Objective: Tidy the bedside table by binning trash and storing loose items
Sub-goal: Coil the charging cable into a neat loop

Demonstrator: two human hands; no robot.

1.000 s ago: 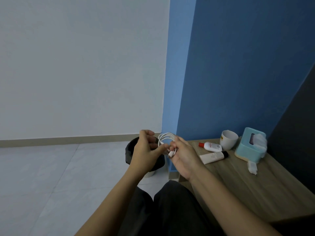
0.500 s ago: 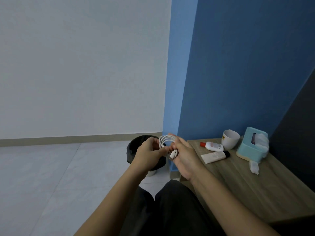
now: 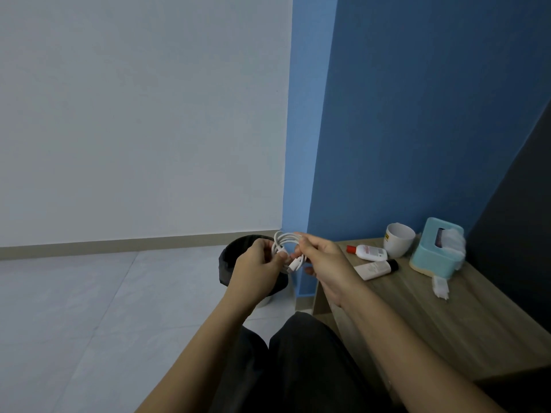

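Both hands are on the white cable (image 3: 286,247), held up in the air in front of the black bin (image 3: 231,263), left of the worktop (image 3: 432,323): the left hand (image 3: 256,269) pinches the near side of the coil with thumb and forefinger, and the right hand (image 3: 325,263) is clamped round the far side, with 1 plug end dangling just below the loops. Compared with a second ago, the left hand has slid off the top and come in closer, and the coil looks tighter and rounder, so by my read the winding is nearly done and this loose item is about ready to be stored, not binned. Out to the worktop now, the count: 1 white mug (image 3: 399,239) at the back, 1 small white bottle (image 3: 369,252) with a red cap lying on its side, 1 white tube (image 3: 376,269) with a dark cap just in front of it, 1 teal tissue box (image 3: 436,251) with tissue spilling out, and 1 small white scrap (image 3: 439,287) lying beside the box, likely trash.
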